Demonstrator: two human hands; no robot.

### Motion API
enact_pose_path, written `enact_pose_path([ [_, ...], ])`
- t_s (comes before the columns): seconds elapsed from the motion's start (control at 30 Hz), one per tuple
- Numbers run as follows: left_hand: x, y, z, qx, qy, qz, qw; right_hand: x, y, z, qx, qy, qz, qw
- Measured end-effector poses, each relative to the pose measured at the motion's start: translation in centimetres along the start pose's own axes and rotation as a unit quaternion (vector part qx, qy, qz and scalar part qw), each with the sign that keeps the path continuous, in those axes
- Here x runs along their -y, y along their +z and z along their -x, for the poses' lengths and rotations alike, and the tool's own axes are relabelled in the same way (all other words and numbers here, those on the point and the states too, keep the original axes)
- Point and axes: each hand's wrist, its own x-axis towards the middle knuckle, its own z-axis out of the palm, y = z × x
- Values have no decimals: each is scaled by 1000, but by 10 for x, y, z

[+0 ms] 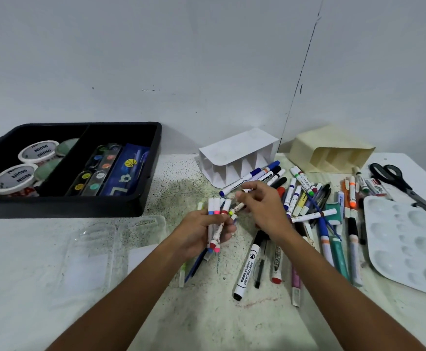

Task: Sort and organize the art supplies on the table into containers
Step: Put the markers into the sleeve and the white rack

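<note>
two bare forearms reach up from the bottom edge over a speckled white table (201, 312). the left hand (199, 233), at centre, grips a bundle of small white markers (217, 221) with blue, pink and red bands, its fingers curled round them. the right hand (262, 206), just at its 2 o'clock, pinches one more small marker (236, 208) with a yellow band between thumb and fingertips, its tip touching the bundle.

at 5 o'clock from the hands lies a black whiteboard marker (247, 268). from 3 to 1 o'clock spreads a loose pile of pens and markers (315, 211), many crossing one another. at the far right, 3 o'clock, sits a white paint palette (407, 244), with black scissors (396, 182) beyond it.

at 8 o'clock a clear plastic tray (100, 247) lies flat on the table.

further off, at 12 o'clock, a white divided organizer (237, 154) lies on its side, openings facing the viewer, and a cream organizer (333, 152) lies on its side at 1 o'clock. at 10 o'clock a black two-compartment bin (141, 198) holds tape rolls (25, 168) in the left compartment and watercolour sets (97, 168) beside a blue pouch in the right.
</note>
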Motion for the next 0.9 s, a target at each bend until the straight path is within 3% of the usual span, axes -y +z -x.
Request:
enact_pose_path([
  [0.07, -1, -2, -2, -21, 0, 6, 1000, -5, -11, -13, -67, -13, 93, 993],
  [0.13, -2, -5, -2, -26, 0, 25, 999, -15, -23, -26, -93, 5, 281, 955],
  [0.2, -2, -8, -1, -28, 8, 45, 999, -20, -27, -30, -44, 52, 433, 899],
  [0.27, -2, -11, 0, -36, 14, 57, 998, -23, -22, -28, 1, 66, 488, 870],
  [0.43, -4, -22, 5, -53, 28, 43, 997, -27, -3, -27, -10, 55, 534, 844],
  [0.9, -13, -45, 16, -73, 41, 54, 995, -22, -6, -34, -20, 95, 464, 880],
])
